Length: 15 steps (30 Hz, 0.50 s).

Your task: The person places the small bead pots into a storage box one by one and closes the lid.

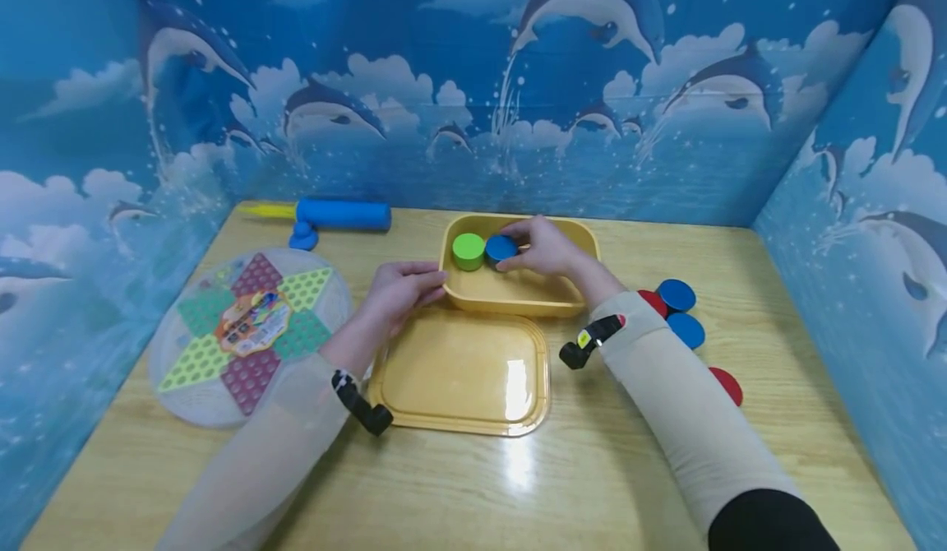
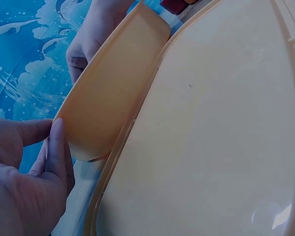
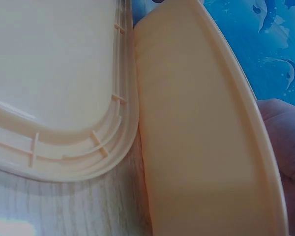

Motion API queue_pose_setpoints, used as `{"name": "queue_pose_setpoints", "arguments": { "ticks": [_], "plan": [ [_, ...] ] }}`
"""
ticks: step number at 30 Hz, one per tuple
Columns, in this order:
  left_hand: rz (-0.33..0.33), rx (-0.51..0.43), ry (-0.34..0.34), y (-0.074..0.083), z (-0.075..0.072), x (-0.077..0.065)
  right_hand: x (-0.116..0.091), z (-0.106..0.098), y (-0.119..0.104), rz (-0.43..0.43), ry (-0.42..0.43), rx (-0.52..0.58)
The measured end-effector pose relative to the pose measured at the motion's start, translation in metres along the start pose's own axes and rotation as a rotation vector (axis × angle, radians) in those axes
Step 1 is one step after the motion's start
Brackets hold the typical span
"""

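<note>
A backdrop of leaping dolphins, clouds and blue sea rises behind and on both sides of a pale wood-grain counter. The landmark is an open yellow box, towards the counter's far edge.

Inside the box, at its left end, are a green disc and, just to its right, a blue disc. The person's right hand reaches in, thumb and fingers curled to pinch the blue disc. The left hand is nearly closed, pinching the box's left end at the rim.

On the near side of the box lies a matching lid. Loose red and blue discs are to the box's right; a round star-patterned board and a blue-and-yellow toy are to its left.

Handling the disc well probably calls for a light grip on its sides, clear of the green neighbour, with the left hand bracing the box so it does not slide.

The colourful label at the board's centre is too small to read; no brand or wording is legible.
</note>
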<state>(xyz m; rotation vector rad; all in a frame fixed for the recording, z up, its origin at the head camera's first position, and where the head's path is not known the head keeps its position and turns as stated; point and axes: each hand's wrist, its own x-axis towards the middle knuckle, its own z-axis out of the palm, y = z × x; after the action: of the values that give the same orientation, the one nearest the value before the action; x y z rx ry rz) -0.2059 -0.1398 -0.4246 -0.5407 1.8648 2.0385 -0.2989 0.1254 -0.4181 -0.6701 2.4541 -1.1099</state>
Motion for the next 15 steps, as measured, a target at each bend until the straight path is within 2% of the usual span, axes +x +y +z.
{"name": "queue_pose_setpoints", "arguments": {
  "ticks": [7, 15],
  "plan": [
    [-0.007, 0.019, 0.000, 0.001, 0.001, -0.001, -0.004, -0.002, 0.000, 0.001, -0.013, 0.029],
    [-0.001, 0.010, -0.009, 0.000, -0.001, 0.000, -0.025, -0.017, 0.001, 0.029, -0.002, 0.020]
  ]
}}
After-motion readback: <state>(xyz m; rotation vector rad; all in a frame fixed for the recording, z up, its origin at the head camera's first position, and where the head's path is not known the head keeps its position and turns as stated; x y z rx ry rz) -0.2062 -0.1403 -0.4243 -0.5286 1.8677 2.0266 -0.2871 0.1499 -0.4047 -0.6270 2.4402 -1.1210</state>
